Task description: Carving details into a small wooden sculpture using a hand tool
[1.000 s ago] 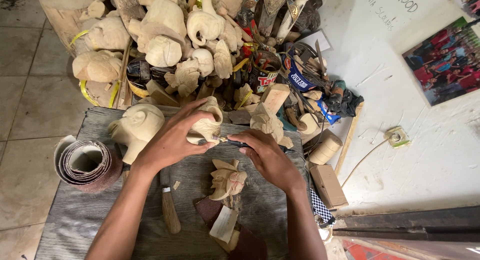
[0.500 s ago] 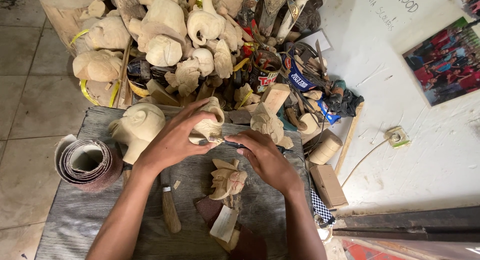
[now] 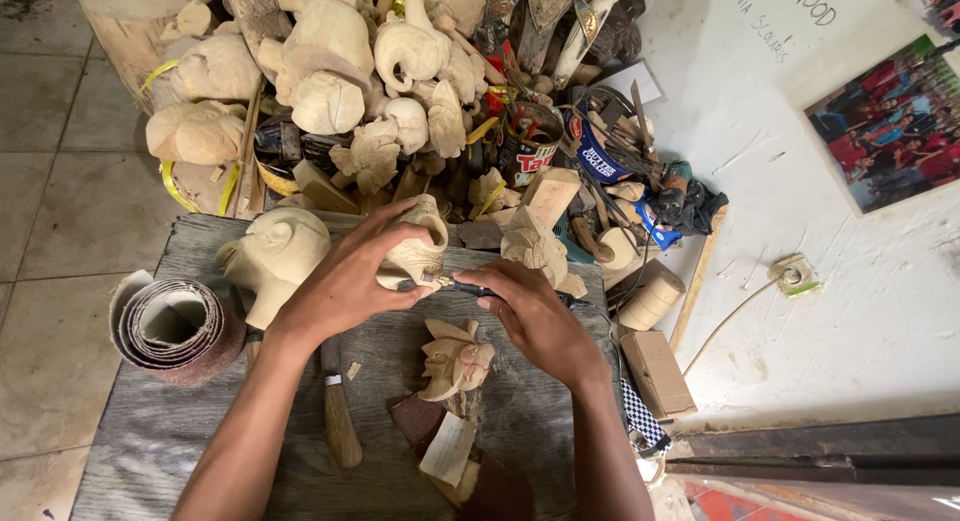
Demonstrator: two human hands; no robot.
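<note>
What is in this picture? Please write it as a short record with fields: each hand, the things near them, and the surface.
left hand: grips a pale wooden carving
right hand: holds a thin dark tool against the carving
below hands: small carved figure lying on sandpaper pieces
left side: sandpaper roll, carved head
by left arm: wooden-handled knife
surface: grey wooden bench
behind: pile of unfinished carvings
</note>
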